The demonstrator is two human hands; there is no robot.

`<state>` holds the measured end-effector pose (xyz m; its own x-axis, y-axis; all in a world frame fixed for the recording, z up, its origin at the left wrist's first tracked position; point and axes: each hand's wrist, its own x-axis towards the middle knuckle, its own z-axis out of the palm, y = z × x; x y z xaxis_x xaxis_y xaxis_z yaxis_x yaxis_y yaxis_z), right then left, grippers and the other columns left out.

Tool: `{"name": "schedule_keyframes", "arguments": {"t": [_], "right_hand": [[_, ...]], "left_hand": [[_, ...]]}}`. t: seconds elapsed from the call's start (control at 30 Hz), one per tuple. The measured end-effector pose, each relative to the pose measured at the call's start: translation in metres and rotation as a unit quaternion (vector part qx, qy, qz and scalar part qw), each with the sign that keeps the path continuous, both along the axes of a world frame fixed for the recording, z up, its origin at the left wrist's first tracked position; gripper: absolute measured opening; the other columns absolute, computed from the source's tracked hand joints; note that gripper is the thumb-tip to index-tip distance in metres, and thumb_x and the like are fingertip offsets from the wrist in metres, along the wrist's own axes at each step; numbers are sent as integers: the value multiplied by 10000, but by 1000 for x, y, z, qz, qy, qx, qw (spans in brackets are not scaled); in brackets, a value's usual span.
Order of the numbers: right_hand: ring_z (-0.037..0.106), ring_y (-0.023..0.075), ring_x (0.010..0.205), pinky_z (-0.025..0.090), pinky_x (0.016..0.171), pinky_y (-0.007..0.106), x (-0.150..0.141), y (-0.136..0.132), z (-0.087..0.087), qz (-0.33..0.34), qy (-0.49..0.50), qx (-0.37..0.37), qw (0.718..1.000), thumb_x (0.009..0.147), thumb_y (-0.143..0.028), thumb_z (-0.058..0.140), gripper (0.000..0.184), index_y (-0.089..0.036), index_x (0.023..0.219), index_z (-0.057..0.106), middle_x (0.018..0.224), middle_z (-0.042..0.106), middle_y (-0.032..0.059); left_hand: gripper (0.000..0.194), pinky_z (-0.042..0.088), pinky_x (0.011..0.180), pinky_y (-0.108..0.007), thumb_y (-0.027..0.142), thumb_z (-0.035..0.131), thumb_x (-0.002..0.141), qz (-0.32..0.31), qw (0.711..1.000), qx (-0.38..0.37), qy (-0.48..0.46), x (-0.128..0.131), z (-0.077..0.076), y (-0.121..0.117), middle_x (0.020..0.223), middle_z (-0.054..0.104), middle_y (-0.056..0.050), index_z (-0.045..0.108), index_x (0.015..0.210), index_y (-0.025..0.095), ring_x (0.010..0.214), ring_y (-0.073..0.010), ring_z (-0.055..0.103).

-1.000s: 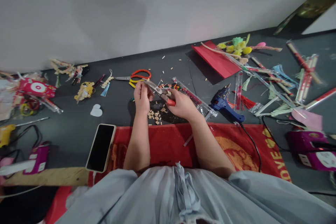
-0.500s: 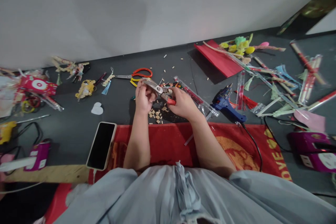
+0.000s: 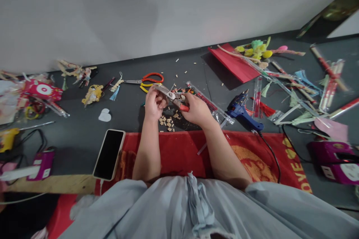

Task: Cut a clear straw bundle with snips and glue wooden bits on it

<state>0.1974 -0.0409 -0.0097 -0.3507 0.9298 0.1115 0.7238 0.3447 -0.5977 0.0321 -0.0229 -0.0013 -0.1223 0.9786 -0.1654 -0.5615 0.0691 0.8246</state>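
My right hand (image 3: 198, 110) is wrapped around the red handles of a pair of pruning shears (image 3: 170, 95), whose metal blades point left. At the blade end, my left hand (image 3: 153, 105) has its fingers curled in; whatever is between them is too small to make out. Small pale wood-coloured pieces (image 3: 167, 122) lie scattered on the dark table just below the shears. Beyond my left hand rest scissors (image 3: 152, 78) with orange and yellow handles. A clear plastic sleeve with red strips (image 3: 206, 99) lies beside my right hand.
A blue glue gun (image 3: 242, 111) lies to the right, its cord crossing a red towel (image 3: 179, 149). Red paper (image 3: 235, 63) and tasselled sticks are behind it. On the left are a phone (image 3: 109, 155), a white heart-shaped cutout (image 3: 104, 115) and a purple box (image 3: 45, 164).
Both hands and the shears stay almost where they were. The whole view has shifted very slightly.
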Motion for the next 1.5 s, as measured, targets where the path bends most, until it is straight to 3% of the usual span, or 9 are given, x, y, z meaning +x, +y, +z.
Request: {"name": "schedule_keyframes", "arguments": {"t": [0.27,0.43,0.63,0.8,0.93,1.07,1.2,1.37,1.5], "right_hand": [[639,302,881,469,715,355,-7,-5,7,-46,-33,-47,997,685,-257,515,503,-146,1176,526,1005,678,140],[644,295,838,460,682,340,-9,-5,8,-52,-47,-58,996,691,-272,519,412,-166,1088,549,955,689,128],[643,288,796,429,652,323,-8,-4,11,-54,-55,-61,995,698,-269,501,330,-181,1009,569,892,695,110],[609,236,697,371,598,287,-10,-4,12,-50,-22,-77,996,690,-281,505,205,-206,872,563,796,672,68],[536,183,629,341,600,271,-13,-6,14,-51,65,-116,990,698,-308,510,139,-218,800,539,715,618,22],[488,150,640,377,645,271,-18,-5,10,-57,192,-174,964,696,-375,524,172,-214,756,511,699,561,-10],[486,138,662,419,675,283,-20,-1,-1,-69,297,-210,929,681,-418,539,255,-202,819,530,734,556,-21],[521,156,695,455,728,324,-21,2,-11,-113,320,-204,918,662,-407,535,306,-191,877,556,764,586,-4],[594,191,798,474,778,348,-22,4,-15,-123,324,-187,919,706,-399,502,300,-190,911,563,871,645,44]], "left_hand": [[407,163,332,-183,432,683,682,43,998,22,39,4,-4,2,475,266,117,343,657,210,316,-10,230],[449,183,335,-177,575,683,670,74,988,64,116,6,-9,3,503,297,95,433,675,202,353,-18,259],[428,252,344,-188,615,607,725,86,975,86,184,7,-14,4,518,386,77,488,744,204,366,-42,357],[485,313,362,-192,672,585,699,103,971,83,197,10,-12,4,576,501,44,508,781,199,410,-59,436],[495,341,379,-191,675,598,683,110,975,88,174,10,-12,4,649,539,23,541,819,203,464,-65,488],[494,390,421,-194,669,582,705,56,979,99,170,9,-13,4,735,586,-7,579,855,198,552,-86,564],[547,476,568,-219,664,613,678,-19,976,77,204,16,-16,3,845,650,-48,589,939,183,712,-123,635],[632,492,852,-315,621,685,629,-102,966,74,226,32,-15,-2,994,686,-104,572,1038,153,913,-180,653],[608,473,886,-331,540,747,602,-149,951,82,257,41,-11,-7,1035,689,-111,585,1049,162,951,-198,644]]}}
